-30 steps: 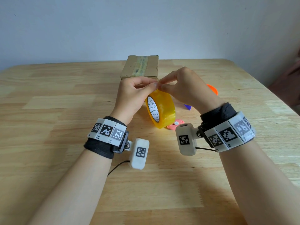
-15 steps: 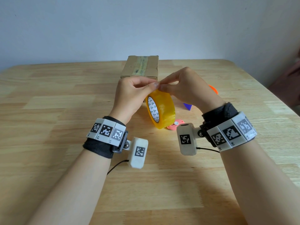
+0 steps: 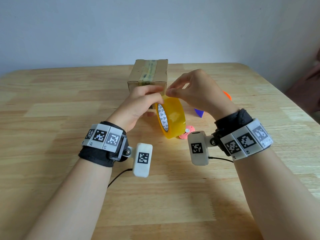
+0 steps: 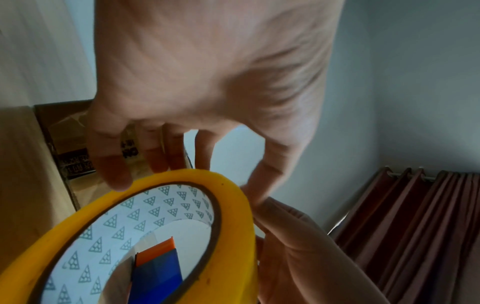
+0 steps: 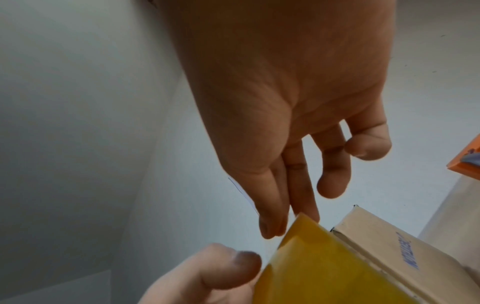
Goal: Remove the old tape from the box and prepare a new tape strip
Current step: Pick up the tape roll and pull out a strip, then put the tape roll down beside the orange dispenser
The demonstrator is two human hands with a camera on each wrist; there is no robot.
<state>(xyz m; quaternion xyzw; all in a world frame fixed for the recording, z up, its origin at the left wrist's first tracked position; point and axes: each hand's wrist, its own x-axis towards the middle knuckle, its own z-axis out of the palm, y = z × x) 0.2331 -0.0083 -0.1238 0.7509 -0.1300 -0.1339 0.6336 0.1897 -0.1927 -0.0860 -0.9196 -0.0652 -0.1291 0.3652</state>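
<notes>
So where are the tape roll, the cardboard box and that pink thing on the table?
tape roll [image 3: 174,116], head view, on its yellow outer band.
cardboard box [image 3: 162,70], head view, on its top face.
pink thing [image 3: 184,135], head view, on its visible edge behind the roll.

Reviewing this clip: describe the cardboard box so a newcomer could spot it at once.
On the wooden table, look at the far edge near the wall, beyond both hands. The cardboard box stands there, the only brown carton, with an old tape strip running along its top.
</notes>
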